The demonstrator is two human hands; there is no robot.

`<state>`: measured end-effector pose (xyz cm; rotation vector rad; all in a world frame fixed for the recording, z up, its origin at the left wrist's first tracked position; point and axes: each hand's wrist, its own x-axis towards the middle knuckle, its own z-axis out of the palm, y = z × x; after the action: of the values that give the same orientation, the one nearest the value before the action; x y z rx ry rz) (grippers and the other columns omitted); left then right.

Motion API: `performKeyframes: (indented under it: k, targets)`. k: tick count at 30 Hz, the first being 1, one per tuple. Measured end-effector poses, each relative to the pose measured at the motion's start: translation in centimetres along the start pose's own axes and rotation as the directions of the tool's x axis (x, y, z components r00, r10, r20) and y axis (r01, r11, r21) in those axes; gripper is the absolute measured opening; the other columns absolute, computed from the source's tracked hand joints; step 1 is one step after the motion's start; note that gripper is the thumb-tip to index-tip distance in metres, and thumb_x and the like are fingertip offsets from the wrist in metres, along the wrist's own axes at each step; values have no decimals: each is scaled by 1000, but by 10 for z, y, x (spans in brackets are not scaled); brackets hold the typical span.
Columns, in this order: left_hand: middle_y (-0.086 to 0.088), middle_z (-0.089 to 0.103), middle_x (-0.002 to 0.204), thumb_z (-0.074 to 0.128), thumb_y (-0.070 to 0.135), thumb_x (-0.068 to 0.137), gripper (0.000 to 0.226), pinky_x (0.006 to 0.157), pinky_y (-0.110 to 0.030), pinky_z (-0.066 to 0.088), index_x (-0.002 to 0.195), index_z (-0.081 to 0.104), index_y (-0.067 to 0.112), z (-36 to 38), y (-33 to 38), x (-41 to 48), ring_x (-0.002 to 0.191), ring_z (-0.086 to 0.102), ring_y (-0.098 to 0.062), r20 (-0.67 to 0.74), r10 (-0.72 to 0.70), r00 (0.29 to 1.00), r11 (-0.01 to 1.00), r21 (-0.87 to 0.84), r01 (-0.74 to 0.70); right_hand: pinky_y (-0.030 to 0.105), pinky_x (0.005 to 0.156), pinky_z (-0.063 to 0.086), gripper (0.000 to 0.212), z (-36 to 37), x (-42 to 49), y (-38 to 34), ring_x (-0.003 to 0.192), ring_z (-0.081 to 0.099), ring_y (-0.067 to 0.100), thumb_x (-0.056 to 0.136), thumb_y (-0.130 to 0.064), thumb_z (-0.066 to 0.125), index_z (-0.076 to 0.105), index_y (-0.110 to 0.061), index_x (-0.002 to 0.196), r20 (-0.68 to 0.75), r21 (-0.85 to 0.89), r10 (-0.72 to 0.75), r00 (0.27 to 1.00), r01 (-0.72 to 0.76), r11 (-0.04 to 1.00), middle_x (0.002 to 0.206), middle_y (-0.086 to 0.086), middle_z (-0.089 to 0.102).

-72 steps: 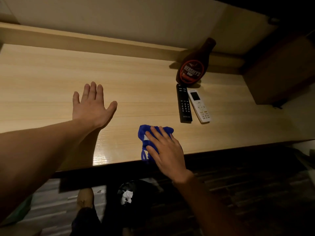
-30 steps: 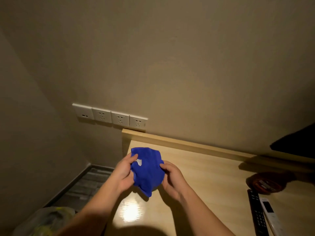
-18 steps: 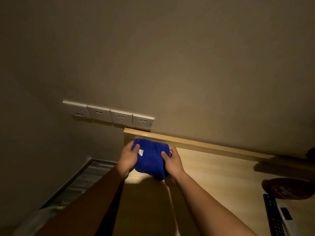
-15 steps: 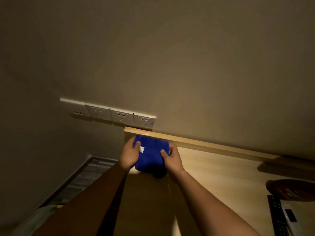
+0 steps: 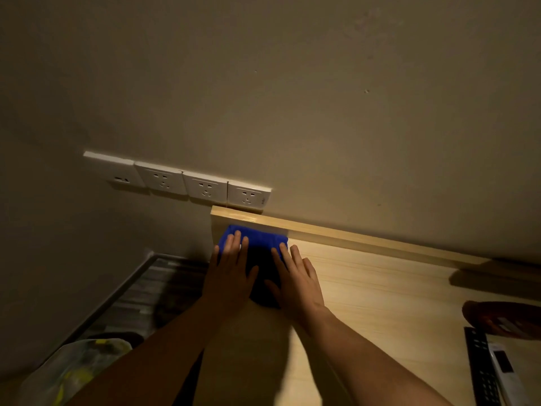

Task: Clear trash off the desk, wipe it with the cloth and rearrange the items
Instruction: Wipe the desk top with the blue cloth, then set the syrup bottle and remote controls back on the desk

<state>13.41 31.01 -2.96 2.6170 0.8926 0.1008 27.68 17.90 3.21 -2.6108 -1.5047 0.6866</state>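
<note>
A blue cloth [image 5: 259,238] lies flat in the far left corner of the light wooden desk [image 5: 380,291], against its raised back ledge. My left hand [image 5: 232,271] rests on the cloth's left side with straight fingers. On the cloth's right side my right hand [image 5: 295,276] presses down, its fingers straight and spread, the outer ones touching the desk. The near part of the cloth is in shadow between the two hands.
A brown syrup bottle [image 5: 503,317], a black remote [image 5: 481,367] and a white remote [image 5: 506,373] sit at the right edge. Several wall sockets [image 5: 205,189] are above the desk corner. A plastic bag [image 5: 73,367] lies on the floor at lower left.
Both hands carried the cloth from the desk's front to its far left corner and laid it flat. Their grip on the cloth has given way to flat, straight fingers pressing it.
</note>
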Motion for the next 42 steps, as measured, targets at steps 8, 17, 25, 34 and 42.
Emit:
performKeyframes:
  k: [8, 17, 25, 34, 42]
  targets:
    - [-19, 26, 171, 42, 55, 101, 79, 122, -66, 29, 163, 31, 7, 1, -8, 4, 156, 30, -36, 37, 20, 999, 1000, -10, -19, 59, 124, 3, 76, 15, 8, 7, 158, -8, 31, 103, -66, 29, -4, -34, 163, 26, -153, 5, 1000, -1, 988, 173, -2, -10]
    - [-18, 34, 167, 41, 61, 96, 83, 126, -58, 16, 159, 40, 7, -18, 43, -3, 153, 37, -36, 55, 13, 998, 1000, -22, -12, 60, 121, 19, 79, -6, -44, 33, 159, 11, 30, 98, -69, 39, 14, -30, 163, -87, -113, 73, 994, -83, 990, 172, 1, 11]
    - [1, -25, 173, 18, 75, 102, 90, 130, -43, -10, 164, -20, 22, -34, 173, -28, 159, -22, -16, 91, 40, 995, 998, -48, -36, 41, 125, 6, 77, -52, -143, 106, 159, 1, 12, 100, -68, 29, 7, -31, 164, -225, 90, 192, 955, -176, 980, 172, -8, 9]
    - [-1, 27, 173, 55, 66, 99, 87, 126, -42, 29, 166, 22, 22, -23, 346, -66, 158, 29, -23, 144, 65, 988, 912, -411, 0, 38, 117, 37, 65, -93, -274, 231, 145, 38, 16, 100, -60, 50, 36, -30, 156, -306, 376, 326, 894, -201, 905, 160, -6, 40]
    - [-7, 49, 161, 69, 53, 97, 77, 116, -40, 41, 158, 43, 15, -4, 485, -61, 145, 48, -26, 182, 85, 980, 865, -501, 18, 28, 92, 53, 43, -137, -363, 348, 118, 57, 9, 99, -48, 58, 54, -30, 138, -396, 540, 483, 781, -227, 810, 133, -8, 59]
